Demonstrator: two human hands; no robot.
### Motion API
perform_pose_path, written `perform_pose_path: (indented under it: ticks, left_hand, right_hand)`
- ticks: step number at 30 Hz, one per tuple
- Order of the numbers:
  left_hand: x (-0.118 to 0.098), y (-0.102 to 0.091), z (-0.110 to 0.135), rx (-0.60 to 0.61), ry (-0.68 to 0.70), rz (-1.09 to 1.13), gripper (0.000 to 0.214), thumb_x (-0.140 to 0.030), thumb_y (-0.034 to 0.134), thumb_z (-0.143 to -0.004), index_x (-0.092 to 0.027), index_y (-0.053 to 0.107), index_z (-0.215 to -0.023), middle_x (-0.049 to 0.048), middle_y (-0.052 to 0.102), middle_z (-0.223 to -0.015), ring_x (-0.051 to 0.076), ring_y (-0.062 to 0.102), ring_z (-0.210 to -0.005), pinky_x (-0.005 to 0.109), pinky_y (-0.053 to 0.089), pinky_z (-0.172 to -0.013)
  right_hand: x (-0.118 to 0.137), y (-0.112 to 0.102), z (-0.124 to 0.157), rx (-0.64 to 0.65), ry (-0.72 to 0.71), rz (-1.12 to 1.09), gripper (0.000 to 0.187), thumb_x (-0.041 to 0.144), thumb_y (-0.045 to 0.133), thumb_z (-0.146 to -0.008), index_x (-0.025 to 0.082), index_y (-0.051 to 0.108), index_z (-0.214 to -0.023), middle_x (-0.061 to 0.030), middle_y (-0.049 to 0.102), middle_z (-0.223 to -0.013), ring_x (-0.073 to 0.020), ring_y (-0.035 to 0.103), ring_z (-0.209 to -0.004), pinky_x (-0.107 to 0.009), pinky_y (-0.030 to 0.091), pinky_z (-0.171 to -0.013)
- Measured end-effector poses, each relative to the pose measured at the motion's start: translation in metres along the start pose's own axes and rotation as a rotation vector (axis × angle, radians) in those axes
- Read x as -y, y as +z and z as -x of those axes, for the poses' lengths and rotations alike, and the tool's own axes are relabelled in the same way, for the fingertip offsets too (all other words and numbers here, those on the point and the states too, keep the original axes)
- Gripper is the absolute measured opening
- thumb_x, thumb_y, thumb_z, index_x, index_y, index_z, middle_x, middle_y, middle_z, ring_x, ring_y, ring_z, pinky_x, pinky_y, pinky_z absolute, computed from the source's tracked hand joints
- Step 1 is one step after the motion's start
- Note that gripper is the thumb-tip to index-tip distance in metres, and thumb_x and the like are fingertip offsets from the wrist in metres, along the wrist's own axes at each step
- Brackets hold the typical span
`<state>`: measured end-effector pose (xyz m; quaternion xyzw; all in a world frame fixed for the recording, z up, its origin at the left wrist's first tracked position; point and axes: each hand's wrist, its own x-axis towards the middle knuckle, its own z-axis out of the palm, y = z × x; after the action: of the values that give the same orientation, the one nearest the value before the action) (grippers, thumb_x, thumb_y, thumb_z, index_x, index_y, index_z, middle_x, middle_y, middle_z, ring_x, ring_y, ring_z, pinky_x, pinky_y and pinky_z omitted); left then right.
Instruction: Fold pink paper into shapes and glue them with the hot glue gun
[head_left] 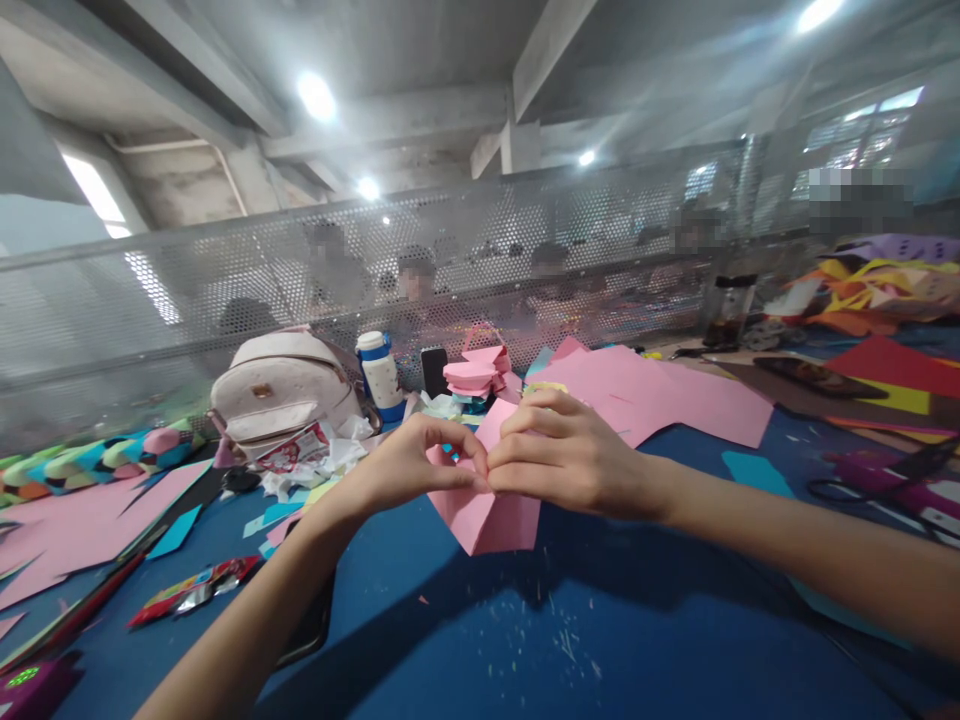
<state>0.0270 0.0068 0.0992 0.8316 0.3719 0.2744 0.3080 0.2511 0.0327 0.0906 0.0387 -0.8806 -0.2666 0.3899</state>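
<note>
My left hand (409, 465) and my right hand (562, 455) meet over the blue table (570, 640), each pinching the top of a folded piece of pink paper (491, 520). Fingertips of both hands press together at the paper's upper edge. The paper hangs below the fingers, its lower corner near the table. Both hands are closed on it.
A white backpack (281, 390) and a blue-capped bottle (380, 375) stand at the back, beside a stack of pink cut pieces (472, 378). Large pink sheets (652, 395) lie behind my right hand. Scissors (885, 485) rest at the right. Paper scraps and wrappers lie at the left. People sit behind a mesh screen (525, 240).
</note>
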Motion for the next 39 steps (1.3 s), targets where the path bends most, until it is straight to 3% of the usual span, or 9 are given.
perform_pose_path:
  ticks: [4,12,17,21,27,29,32,35,39]
  left_hand:
    - [-0.002,-0.003,0.000,-0.127,0.085,-0.006,0.015,-0.027,0.073,-0.078,-0.020,0.072,-0.091,0.0019,0.071,-0.092,0.018,0.063,-0.089,0.030,0.046,-0.084]
    - [-0.020,0.004,0.008,-0.682,0.318,-0.243,0.006,-0.026,0.067,-0.086,-0.021,0.070,-0.085,0.0035,0.072,-0.088,0.018,0.065,-0.088,0.035,0.046,-0.087]
    - [-0.022,0.030,0.013,-0.825,0.386,-0.493,0.016,-0.026,0.072,-0.082,-0.022,0.065,-0.096,0.0023,0.068,-0.092,0.019,0.060,-0.088,0.038,0.041,-0.088]
    - [-0.012,0.051,0.020,-0.873,0.402,-0.513,0.025,-0.031,0.070,-0.082,-0.020,0.055,-0.099,0.0049,0.058,-0.095,0.022,0.054,-0.092,0.038,0.042,-0.083]
    - [-0.025,0.036,0.034,-0.979,0.417,-0.278,0.012,-0.027,0.049,-0.094,-0.020,0.057,-0.100,0.0050,0.057,-0.096,0.021,0.055,-0.094,0.037,0.042,-0.087]
    - [-0.028,0.026,0.036,-0.931,0.305,-0.204,0.016,-0.030,0.047,-0.096,-0.021,0.060,-0.098,0.0046,0.060,-0.096,0.020,0.057,-0.095,0.035,0.044,-0.087]
    - [-0.023,0.025,0.038,-0.643,0.076,-0.006,0.024,-0.034,0.046,-0.097,-0.020,0.065,-0.096,0.0044,0.067,-0.095,0.020,0.063,-0.093,0.032,0.049,-0.085]
    - [-0.016,0.045,0.044,-0.293,-0.105,0.266,0.026,-0.038,0.050,-0.094,-0.020,0.069,-0.101,0.0043,0.071,-0.098,0.020,0.065,-0.092,0.032,0.050,-0.087]
    - [-0.023,0.077,0.060,-0.045,-0.266,0.448,0.032,-0.047,0.063,-0.084,-0.022,0.075,-0.099,0.0049,0.073,-0.100,0.023,0.065,-0.091,0.032,0.053,-0.084]
  right_hand:
    - [-0.002,0.002,0.003,-0.017,0.037,0.036,0.014,0.015,0.052,-0.096,0.022,0.064,-0.095,0.0035,0.072,-0.095,-0.0125,0.057,-0.090,-0.032,0.038,-0.087]
    - [-0.011,-0.001,0.009,-0.007,0.214,0.060,0.007,0.023,0.058,-0.093,0.019,0.064,-0.092,-0.0024,0.071,-0.093,-0.0177,0.054,-0.089,-0.034,0.038,-0.085]
    - [-0.013,-0.006,0.011,0.014,0.332,0.009,0.011,0.026,0.057,-0.094,0.018,0.064,-0.093,-0.0053,0.069,-0.093,-0.0201,0.055,-0.090,-0.035,0.038,-0.084]
    - [-0.014,-0.012,0.010,0.012,0.425,-0.103,0.012,0.027,0.058,-0.093,0.018,0.064,-0.091,-0.0050,0.068,-0.093,-0.0201,0.056,-0.090,-0.035,0.039,-0.082]
    - [-0.014,-0.033,0.002,0.144,0.618,-0.378,0.004,0.020,0.063,-0.087,0.018,0.065,-0.083,-0.0022,0.069,-0.088,-0.0160,0.060,-0.084,-0.030,0.041,-0.077]
    - [-0.013,-0.045,-0.003,0.227,0.704,-0.515,0.006,0.021,0.064,-0.085,0.018,0.066,-0.081,-0.0010,0.069,-0.084,-0.0141,0.060,-0.079,-0.027,0.043,-0.073]
    - [-0.016,-0.065,-0.015,0.348,0.789,-0.732,0.008,0.024,0.064,-0.084,0.018,0.068,-0.079,-0.0001,0.068,-0.079,-0.0123,0.059,-0.072,-0.025,0.043,-0.066]
    - [-0.027,-0.077,-0.023,0.468,0.861,-0.939,0.012,0.028,0.066,-0.083,0.016,0.069,-0.080,0.0008,0.065,-0.075,-0.0112,0.057,-0.069,-0.024,0.042,-0.064]
    - [-0.043,-0.056,-0.015,0.513,1.001,-1.256,0.016,0.030,0.071,-0.079,0.015,0.070,-0.081,0.0019,0.064,-0.077,-0.0086,0.057,-0.068,-0.020,0.041,-0.063]
